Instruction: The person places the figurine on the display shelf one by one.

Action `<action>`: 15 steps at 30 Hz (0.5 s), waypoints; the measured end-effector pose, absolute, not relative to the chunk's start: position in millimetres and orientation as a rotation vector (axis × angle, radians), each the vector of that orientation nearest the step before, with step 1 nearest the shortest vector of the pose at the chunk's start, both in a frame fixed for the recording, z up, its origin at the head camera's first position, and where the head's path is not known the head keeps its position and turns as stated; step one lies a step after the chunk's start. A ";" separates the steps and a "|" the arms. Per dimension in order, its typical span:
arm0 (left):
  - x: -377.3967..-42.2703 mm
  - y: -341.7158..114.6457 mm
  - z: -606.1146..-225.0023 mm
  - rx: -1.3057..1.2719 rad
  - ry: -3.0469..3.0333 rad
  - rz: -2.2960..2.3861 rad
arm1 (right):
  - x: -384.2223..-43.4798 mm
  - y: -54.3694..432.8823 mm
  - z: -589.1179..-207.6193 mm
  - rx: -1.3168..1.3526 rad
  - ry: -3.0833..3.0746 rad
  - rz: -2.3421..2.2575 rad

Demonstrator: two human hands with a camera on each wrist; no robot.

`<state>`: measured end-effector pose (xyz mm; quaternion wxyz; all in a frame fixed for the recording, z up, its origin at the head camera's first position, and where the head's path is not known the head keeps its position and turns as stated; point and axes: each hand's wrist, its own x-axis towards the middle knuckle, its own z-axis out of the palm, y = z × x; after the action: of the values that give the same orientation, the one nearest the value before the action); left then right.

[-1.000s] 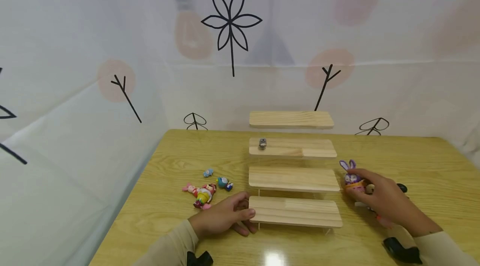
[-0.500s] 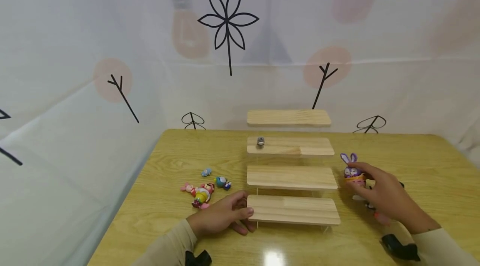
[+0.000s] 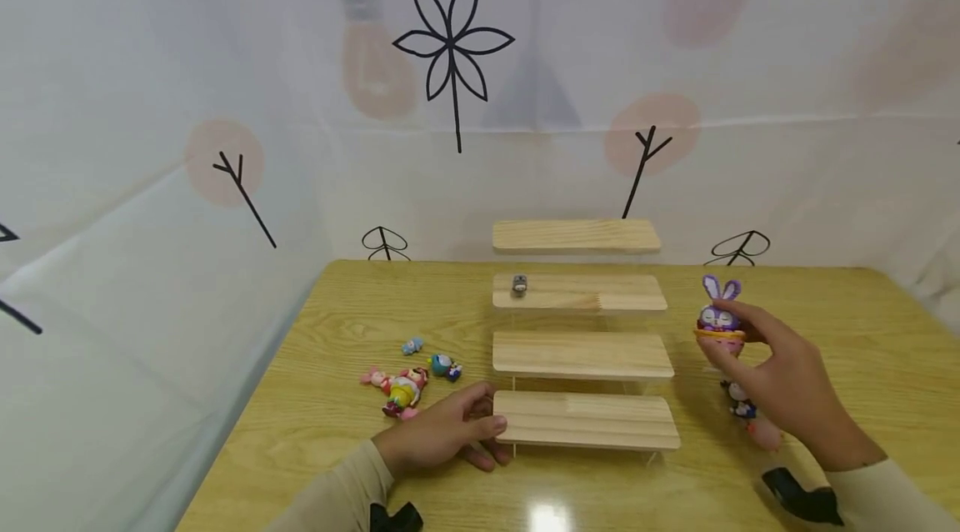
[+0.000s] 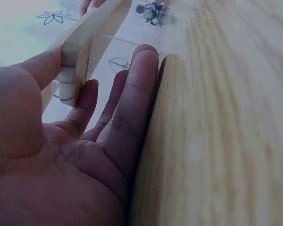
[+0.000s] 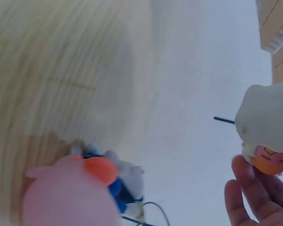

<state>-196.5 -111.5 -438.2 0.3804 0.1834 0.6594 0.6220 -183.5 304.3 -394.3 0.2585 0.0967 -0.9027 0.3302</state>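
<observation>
My right hand (image 3: 783,378) pinches a purple rabbit figurine (image 3: 720,323) between thumb and fingers, upright and raised above the table, right of a stepped wooden display shelf (image 3: 585,419). In the right wrist view, the figurine's white underside (image 5: 266,117) and orange band show. At the lowest board's left end is my left hand (image 3: 442,432). The left wrist view shows its thumb (image 4: 42,68) on the board's end (image 4: 68,77) and a finger curled underneath, while other fingers reach below the board beside the tabletop.
A small grey figurine (image 3: 520,285) stands on the third board up. Left of the shelf lie several figurines, including a yellow-bodied one (image 3: 405,390) and a teal one (image 3: 446,366). Near my right hand are a dark-and-white figurine (image 3: 741,400) and a pink one (image 3: 765,434).
My right hand has lifted the rabbit figurine up and slightly right, away from the shelf. More of the figurines below it shows. My left hand keeps its place on the lowest board.
</observation>
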 end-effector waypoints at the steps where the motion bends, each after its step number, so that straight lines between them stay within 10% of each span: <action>1: -196.4 -111.7 -438.3 0.469 1.683 1.588 | -182.7 303.2 -393.0 0.260 -2.434 0.897; 15: -199.3 -110.7 -439.9 0.495 1.674 1.581 | -174.3 289.2 -379.5 0.344 -2.259 0.881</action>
<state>-199.3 -110.7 -439.9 0.3833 0.1941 0.6565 0.6200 -174.3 289.2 -379.5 0.3393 0.1321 -0.8678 0.3383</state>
